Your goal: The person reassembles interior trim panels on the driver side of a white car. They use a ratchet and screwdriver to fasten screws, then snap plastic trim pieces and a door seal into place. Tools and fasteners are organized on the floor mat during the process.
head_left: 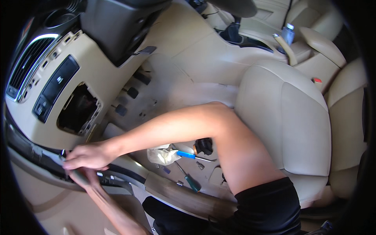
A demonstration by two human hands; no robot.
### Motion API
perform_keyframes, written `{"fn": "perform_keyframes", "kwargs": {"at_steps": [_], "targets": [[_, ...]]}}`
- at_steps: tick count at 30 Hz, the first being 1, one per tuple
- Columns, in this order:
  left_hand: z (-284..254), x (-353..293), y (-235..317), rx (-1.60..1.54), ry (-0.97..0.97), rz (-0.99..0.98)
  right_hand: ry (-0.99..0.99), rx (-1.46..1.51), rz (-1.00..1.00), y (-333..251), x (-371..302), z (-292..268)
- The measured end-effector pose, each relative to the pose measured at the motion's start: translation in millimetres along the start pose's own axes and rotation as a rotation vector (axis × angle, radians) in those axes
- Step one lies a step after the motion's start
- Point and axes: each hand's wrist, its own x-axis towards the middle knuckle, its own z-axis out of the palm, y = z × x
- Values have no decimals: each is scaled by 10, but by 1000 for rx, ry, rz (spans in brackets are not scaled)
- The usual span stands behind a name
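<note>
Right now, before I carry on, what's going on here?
The person's right hand and left hand are close together by the beige plastic dashboard panel, near its irregular dark opening; what they may hold is too hidden to tell. A blue-handled tool and green-handled screwdriver lie on the pale car floor.

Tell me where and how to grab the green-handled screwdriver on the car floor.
Take the screwdriver by its green handle, probably from above on the door-sill side: that thick end lies nearest the sill, while the thin shaft points away from it.
</note>
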Motion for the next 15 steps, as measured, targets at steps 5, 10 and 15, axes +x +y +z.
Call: {"fn": "perform_keyframes", "kwargs": {"at_steps": [5,10,15], "targets": [[-103,50,-14,-326,-314,-63,26,171,127,-36,26,-9],[-115,22,-11,-151,-78,58,-11,-50,236,-42,30,31],[-21,-34,3,-138,-111,63,21,246,-148,-44,11,14]]}}
